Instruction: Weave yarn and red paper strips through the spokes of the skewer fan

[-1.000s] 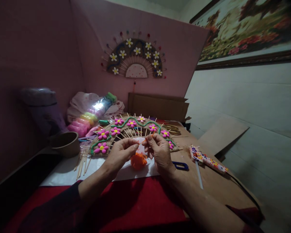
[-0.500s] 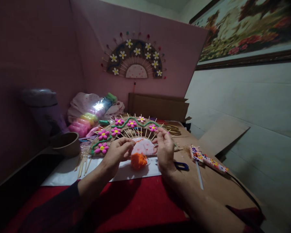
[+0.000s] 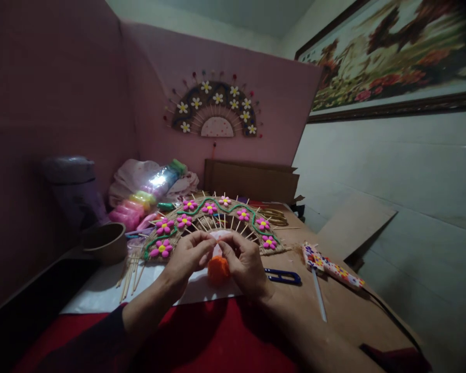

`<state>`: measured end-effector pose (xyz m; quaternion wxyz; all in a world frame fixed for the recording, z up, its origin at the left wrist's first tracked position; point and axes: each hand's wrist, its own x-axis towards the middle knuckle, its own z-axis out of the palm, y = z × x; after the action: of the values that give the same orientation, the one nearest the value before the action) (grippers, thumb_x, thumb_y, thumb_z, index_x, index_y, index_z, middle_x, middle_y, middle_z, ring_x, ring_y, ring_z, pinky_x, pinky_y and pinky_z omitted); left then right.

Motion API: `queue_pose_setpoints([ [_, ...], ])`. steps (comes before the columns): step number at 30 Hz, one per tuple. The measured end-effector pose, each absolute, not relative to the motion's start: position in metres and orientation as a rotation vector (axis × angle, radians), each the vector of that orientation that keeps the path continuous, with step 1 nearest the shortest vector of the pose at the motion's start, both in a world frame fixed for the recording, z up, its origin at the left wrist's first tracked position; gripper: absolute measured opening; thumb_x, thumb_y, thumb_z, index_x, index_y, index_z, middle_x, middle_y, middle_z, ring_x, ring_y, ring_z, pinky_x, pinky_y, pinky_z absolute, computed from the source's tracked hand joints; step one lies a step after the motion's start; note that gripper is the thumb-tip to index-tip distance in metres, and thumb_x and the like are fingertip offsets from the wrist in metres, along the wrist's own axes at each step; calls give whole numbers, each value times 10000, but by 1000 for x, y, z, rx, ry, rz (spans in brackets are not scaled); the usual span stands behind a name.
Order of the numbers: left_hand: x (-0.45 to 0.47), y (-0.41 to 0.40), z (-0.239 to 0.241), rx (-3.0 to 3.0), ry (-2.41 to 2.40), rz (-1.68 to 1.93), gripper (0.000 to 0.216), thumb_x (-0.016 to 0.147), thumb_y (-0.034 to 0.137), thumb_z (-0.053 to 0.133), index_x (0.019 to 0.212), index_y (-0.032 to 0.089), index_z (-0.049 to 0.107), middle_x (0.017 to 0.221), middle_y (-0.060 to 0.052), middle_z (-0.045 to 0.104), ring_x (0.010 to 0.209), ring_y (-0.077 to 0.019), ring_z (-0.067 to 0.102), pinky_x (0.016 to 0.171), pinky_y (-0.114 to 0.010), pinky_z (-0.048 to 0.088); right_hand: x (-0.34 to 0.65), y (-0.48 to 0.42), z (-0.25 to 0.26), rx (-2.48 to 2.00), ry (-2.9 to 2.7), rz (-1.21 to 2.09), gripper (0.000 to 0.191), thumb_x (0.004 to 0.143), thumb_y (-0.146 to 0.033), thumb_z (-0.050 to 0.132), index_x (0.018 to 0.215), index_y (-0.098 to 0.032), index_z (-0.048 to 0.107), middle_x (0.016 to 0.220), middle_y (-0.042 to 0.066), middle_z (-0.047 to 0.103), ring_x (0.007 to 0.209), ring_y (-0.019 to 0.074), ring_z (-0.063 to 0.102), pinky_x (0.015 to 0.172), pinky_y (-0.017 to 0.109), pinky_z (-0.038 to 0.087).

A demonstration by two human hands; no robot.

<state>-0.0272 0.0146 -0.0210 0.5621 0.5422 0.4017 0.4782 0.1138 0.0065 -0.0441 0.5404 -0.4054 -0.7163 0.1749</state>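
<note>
A woven half-round fan piece (image 3: 213,220) with pink flowers, a green wavy cord and wooden sticks lies on a white sheet (image 3: 101,287). Just in front of it sits a lump of orange clay (image 3: 217,268). My left hand (image 3: 190,259) and my right hand (image 3: 243,261) meet right above the lump, fingertips pinched together over it. What the fingertips hold is too small to name, perhaps a bit of the orange clay.
Blue scissors (image 3: 283,276) lie right of my right hand, then a flowered glue gun (image 3: 330,265) and a white stick (image 3: 318,295). A brown bowl (image 3: 103,242), loose sticks (image 3: 130,269) and clay packets (image 3: 140,199) are on the left. A finished fan (image 3: 213,109) hangs on the pink board.
My right hand came back from the fan's right side to meet my left hand over the orange clay. Both hands sank lower, and the view tilted a little.
</note>
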Motion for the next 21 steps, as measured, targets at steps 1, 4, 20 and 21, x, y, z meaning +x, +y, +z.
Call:
queue_pose_setpoints([
  [1, -27, 15, -21, 1276, 951, 1124, 221, 688, 332, 649, 669, 133, 554, 460, 63, 409, 415, -49, 310, 428, -182, 191, 114, 6, -43, -960, -1707, 396, 145, 870, -218, 507, 817, -203, 641, 827, 34, 668, 738, 165, 590, 656, 270, 429],
  [4, -28, 16, -22, 1260, 949, 1129, 219, 682, 327, 651, 674, 138, 541, 459, 68, 408, 414, -49, 313, 431, -182, 200, 113, 5, -42, -957, -1745, 294, 140, 861, -195, 507, 794, -202, 630, 786, 33, 659, 724, 166, 585, 657, 269, 416],
  [20, -27, 17, -23, 1249, 946, 1144, 271, 614, 364, 721, 653, 126, 596, 521, 44, 463, 454, -56, 362, 455, -185, 266, 112, 6, -43, -1061, -1724, 259, 155, 872, -244, 496, 798, -205, 627, 733, 34, 654, 664, 168, 592, 618, 260, 422],
  [21, -27, 18, -24, 1261, 944, 1146, 292, 607, 380, 732, 640, 127, 592, 522, 41, 466, 458, -59, 368, 454, -186, 268, 113, 6, -44, -1068, -1722, 253, 154, 874, -249, 494, 801, -206, 623, 746, 36, 656, 668, 167, 593, 619, 258, 422],
])
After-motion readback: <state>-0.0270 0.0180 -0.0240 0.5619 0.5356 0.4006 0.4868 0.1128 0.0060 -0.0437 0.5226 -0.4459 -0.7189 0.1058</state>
